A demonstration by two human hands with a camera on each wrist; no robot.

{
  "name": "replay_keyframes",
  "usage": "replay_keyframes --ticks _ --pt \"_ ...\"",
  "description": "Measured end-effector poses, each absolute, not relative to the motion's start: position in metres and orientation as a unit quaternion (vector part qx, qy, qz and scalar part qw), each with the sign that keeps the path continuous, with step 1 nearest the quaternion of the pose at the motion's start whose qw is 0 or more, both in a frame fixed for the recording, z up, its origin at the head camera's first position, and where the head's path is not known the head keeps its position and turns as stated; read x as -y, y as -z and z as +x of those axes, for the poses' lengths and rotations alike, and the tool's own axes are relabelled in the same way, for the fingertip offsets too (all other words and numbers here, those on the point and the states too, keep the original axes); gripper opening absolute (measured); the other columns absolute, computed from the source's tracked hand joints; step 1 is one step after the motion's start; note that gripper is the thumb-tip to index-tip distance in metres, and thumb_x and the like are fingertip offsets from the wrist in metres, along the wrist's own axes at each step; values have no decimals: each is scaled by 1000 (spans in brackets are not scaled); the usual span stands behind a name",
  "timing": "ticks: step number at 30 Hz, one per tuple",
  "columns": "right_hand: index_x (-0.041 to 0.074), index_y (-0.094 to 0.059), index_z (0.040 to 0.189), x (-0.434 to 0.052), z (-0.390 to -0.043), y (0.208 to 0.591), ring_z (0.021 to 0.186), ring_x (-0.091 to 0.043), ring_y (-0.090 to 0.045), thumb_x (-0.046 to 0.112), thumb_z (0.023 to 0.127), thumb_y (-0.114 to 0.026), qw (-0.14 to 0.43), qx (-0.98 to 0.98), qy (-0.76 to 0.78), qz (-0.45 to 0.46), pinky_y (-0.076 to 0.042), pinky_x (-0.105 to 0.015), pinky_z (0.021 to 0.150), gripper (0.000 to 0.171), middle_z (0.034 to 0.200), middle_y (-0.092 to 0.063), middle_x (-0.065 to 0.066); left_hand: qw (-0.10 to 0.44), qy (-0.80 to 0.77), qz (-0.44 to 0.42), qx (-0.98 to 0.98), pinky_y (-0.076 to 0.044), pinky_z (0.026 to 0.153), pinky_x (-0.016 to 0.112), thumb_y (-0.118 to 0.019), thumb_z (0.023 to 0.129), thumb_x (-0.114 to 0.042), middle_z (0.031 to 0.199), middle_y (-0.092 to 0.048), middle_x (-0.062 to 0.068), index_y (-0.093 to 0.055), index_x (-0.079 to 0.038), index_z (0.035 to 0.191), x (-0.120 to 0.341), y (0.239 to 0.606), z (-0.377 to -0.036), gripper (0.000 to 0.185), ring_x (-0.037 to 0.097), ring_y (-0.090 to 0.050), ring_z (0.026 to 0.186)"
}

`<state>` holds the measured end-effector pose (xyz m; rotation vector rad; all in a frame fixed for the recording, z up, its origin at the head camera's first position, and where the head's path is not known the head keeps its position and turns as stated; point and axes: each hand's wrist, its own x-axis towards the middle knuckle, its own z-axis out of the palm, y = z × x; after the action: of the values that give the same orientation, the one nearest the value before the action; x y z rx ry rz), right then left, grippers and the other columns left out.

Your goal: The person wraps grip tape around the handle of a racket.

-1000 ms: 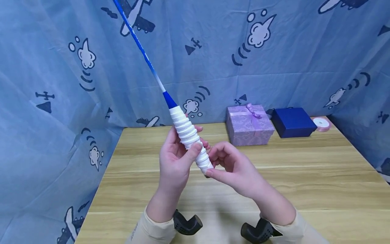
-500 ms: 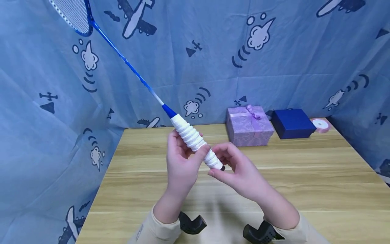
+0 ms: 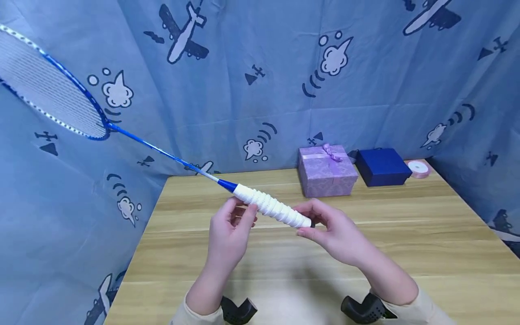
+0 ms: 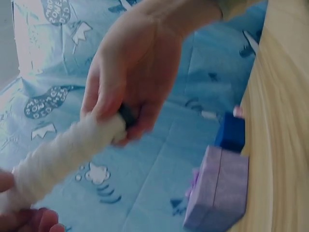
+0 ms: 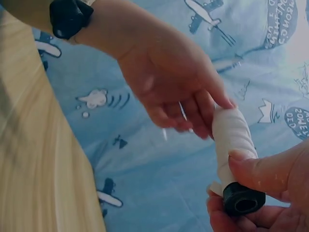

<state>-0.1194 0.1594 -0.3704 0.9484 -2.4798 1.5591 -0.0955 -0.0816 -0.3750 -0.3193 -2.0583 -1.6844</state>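
Observation:
A blue badminton racket (image 3: 162,151) is held up over the table, its strung head (image 3: 53,85) at the upper left. White ridged wrap (image 3: 276,210) covers its handle, which slants down to the right. My left hand (image 3: 229,234) holds the upper part of the handle between thumb and fingers. At the butt end, my right hand (image 3: 337,232) pinches the wrap with thumb and fingers. The right wrist view shows the dark butt cap (image 5: 243,199) sticking out past the wrap, right by the right hand's fingers.
A lilac gift box (image 3: 327,174) with a ribbon bow stands at the back of the wooden table (image 3: 195,253). Right of it are a dark blue box (image 3: 383,167) and a pink ribbon spool (image 3: 418,169). A blue patterned curtain (image 3: 276,54) hangs behind.
The racket has swung from steep to a flatter slant, its head coming into view at left. The hands have moved apart, the right one to the right, along with the butt end.

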Motion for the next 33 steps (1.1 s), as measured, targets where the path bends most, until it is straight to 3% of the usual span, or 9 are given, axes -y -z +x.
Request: replay_keyframes --ticks 4,8,12,15,19,22,27,30,33 --pt "9 -69 121 -167 -126 375 88 -12 -64 3 90 -77 19 800 -506 321 -56 -26 80 32 102 -72 2 343 475 -126 801 -59 63 25 -88 84 -26 88 -72 1 -74 -11 94 94 382 -102 23 11 -66 72" --pt "8 -69 120 -174 -130 376 88 -12 -64 6 92 -75 -6 789 -522 323 -56 -25 78 29 102 -70 -2 464 333 -162 804 -48 68 23 -94 74 -37 87 -63 5 -66 -7 90 104 384 -108 44 19 -59 78" --pt "4 -67 121 -182 -135 375 92 -11 -65 5 95 -72 -45 767 -551 326 -58 -26 79 26 105 -69 -9 582 212 -214 756 -34 77 39 -84 81 -49 92 -56 12 -67 -5 98 108 378 -116 50 30 -49 86" --pt "0 -66 121 -188 -140 375 96 -11 -67 4 96 -70 -73 756 -561 330 -60 -27 82 26 109 -70 -11 626 147 -268 717 -31 81 50 -75 91 -48 95 -60 11 -74 -12 99 107 367 -121 37 32 -53 91" --pt "0 -66 119 -200 -147 378 92 -15 -68 7 98 -68 -109 750 -565 326 -61 -30 81 23 105 -71 -9 588 99 -366 714 -44 94 52 -68 99 -39 95 -70 4 -76 -15 98 107 356 -126 25 26 -64 92" --pt "-3 -65 120 -211 -153 381 89 -16 -68 7 100 -64 -139 741 -572 325 -60 -32 78 22 100 -70 -7 537 77 -417 729 -55 86 43 -67 100 -31 95 -72 1 -75 -13 101 107 355 -128 20 21 -68 86" --pt "-7 -60 123 -218 -159 385 87 -16 -69 7 104 -58 -173 731 -576 324 -61 -33 78 24 98 -70 -8 464 68 -445 763 -58 74 33 -72 96 -19 99 -72 1 -74 -12 108 108 364 -130 15 18 -70 87" --pt "-7 -57 123 -216 -159 387 87 -17 -70 7 105 -57 -155 736 -576 321 -62 -33 78 23 100 -71 -12 430 86 -436 786 -60 75 33 -77 92 -17 102 -73 2 -75 -12 110 108 370 -131 19 19 -70 90" --pt "-6 -57 120 -213 -157 388 87 -17 -71 5 104 -58 -101 753 -565 323 -62 -33 78 19 101 -70 -16 413 107 -427 797 -60 78 32 -82 88 -14 104 -73 3 -76 -11 111 109 376 -132 24 19 -69 89"
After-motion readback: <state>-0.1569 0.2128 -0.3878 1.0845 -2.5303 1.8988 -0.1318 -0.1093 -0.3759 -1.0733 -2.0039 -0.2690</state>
